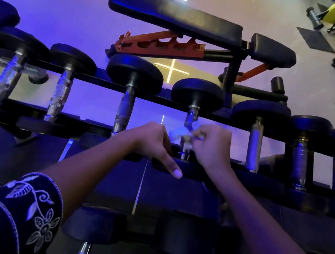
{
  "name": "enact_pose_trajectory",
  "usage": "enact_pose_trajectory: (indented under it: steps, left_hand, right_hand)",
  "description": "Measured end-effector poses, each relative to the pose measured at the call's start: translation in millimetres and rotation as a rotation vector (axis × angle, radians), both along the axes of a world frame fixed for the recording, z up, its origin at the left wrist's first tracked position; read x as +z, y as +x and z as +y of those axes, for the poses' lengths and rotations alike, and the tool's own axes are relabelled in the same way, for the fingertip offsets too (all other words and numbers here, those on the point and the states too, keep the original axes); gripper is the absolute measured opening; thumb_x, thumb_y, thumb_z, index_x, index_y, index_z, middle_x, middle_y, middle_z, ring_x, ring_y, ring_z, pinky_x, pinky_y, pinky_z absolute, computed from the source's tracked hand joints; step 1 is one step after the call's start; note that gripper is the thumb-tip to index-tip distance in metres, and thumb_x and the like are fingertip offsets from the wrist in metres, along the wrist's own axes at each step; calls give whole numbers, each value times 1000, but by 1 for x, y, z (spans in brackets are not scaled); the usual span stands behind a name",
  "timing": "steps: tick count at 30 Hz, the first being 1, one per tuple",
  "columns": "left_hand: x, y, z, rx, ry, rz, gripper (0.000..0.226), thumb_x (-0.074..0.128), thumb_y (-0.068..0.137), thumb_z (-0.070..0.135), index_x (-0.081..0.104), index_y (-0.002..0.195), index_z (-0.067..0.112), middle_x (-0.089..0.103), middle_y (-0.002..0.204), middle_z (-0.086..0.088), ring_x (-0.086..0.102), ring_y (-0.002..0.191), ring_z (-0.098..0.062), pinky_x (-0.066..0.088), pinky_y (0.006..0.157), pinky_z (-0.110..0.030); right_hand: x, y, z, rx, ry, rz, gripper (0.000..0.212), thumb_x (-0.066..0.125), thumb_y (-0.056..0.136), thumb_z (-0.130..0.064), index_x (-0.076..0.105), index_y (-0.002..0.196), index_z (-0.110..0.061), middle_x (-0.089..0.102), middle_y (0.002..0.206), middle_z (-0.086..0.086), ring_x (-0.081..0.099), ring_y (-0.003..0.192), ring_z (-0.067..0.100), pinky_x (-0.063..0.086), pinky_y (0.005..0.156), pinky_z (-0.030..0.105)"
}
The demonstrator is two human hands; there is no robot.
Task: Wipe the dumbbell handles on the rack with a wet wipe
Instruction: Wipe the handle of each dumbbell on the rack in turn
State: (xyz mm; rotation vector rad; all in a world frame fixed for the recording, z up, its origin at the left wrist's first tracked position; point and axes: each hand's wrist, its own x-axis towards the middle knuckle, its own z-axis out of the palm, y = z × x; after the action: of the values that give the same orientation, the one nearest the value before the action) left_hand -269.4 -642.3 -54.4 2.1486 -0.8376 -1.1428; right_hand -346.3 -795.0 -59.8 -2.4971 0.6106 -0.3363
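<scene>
White wet wipe point(177, 131) wraps the middle of the chrome dumbbell handle point(192, 114), whose long axis runs away from the person across the rack point(95, 79); right hand point(211, 148) pinches one end, left hand point(151, 142), fingers curled, seemingly grips the other

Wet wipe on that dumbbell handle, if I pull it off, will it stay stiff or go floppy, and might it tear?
Probably floppy: the wet wipe bunches in soft folds against the dumbbell handle between the left hand and right hand. It looks thin, so likely very light. A hard tug against the metal might tear it.
</scene>
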Motion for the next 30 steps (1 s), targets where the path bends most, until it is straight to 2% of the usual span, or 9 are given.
enact_pose_trajectory:
  steps: [5, 7, 11, 13, 18, 24, 27, 29, 30]
  left_hand:
    - [2, -2, 1, 14, 10, 7, 47, 89, 45, 61, 78, 69, 21, 72, 67, -2, 53, 55, -5, 40, 53, -23]
    - [1, -1, 0, 10, 12, 4, 48, 88, 45, 62, 79, 70, 21, 72, 67, 0, 55, 57, -4, 41, 54, -22]
    - [0, 0, 0, 4, 8, -15, 47, 89, 47, 60, 78, 68, 19, 70, 62, 2, 54, 54, -2, 39, 51, -19]
    - [0, -1, 0, -4, 4, -16, 48, 88, 48, 59, 78, 69, 18, 71, 63, 1, 52, 52, 0, 38, 50, -17]
    - [2, -2, 0, -9, 10, -25, 52, 87, 46, 62, 79, 74, 19, 72, 66, 2, 55, 57, -1, 40, 54, -18]
    - [1, -2, 0, 2, 5, -15, 47, 89, 47, 58, 79, 73, 20, 69, 62, 2, 49, 51, -1, 38, 52, -21]
    - [0, -2, 0, 12, -5, -3, 47, 89, 44, 59, 79, 72, 22, 70, 62, 5, 50, 50, -1, 39, 52, -21]
    - [0, -2, 0, 17, -18, 7, 51, 89, 41, 62, 79, 72, 22, 70, 64, 2, 50, 51, -3, 39, 52, -24]
    - [0, -2, 1, 18, -20, 9, 51, 89, 42, 61, 79, 72, 21, 70, 64, -1, 49, 50, -3, 38, 52, -24]
  right_hand:
    - [12, 46, -16, -249, 300, -139, 16, 81, 70, -8, 75, 85, -5, 69, 80, 4, 60, 72, 9, 41, 52, -2]
    - [10, 32, -13, -242, 283, -84, 14, 82, 68, -8, 75, 81, -6, 67, 73, 1, 58, 66, 5, 44, 55, 2]
    - [-9, -15, 5, -182, 268, 42, 13, 85, 62, -10, 74, 68, -9, 65, 62, -1, 52, 45, -10, 34, 46, 0]
    - [-7, -10, 0, -249, 352, 48, 14, 85, 61, -10, 74, 71, -8, 70, 69, 2, 54, 51, -7, 37, 48, 2]
    - [10, 36, -17, -374, 522, -81, 23, 88, 61, -13, 72, 72, -1, 73, 80, 10, 60, 68, 9, 53, 61, 25]
    - [-13, -13, 4, -307, 479, 0, 12, 83, 65, -12, 71, 68, -10, 69, 71, 1, 63, 67, 11, 52, 67, 23]
    - [-19, 7, -13, -457, 999, -54, 18, 59, 82, 1, 65, 73, -13, 61, 73, 4, 57, 74, 21, 52, 77, 34]
    - [-19, 30, -22, -450, 1435, -98, 27, 40, 85, 7, 60, 79, -10, 59, 68, 8, 56, 68, 25, 52, 71, 36]
    - [-19, 36, -22, -431, 1526, -91, 29, 36, 84, 8, 59, 84, -8, 59, 65, 9, 57, 61, 23, 51, 65, 32]
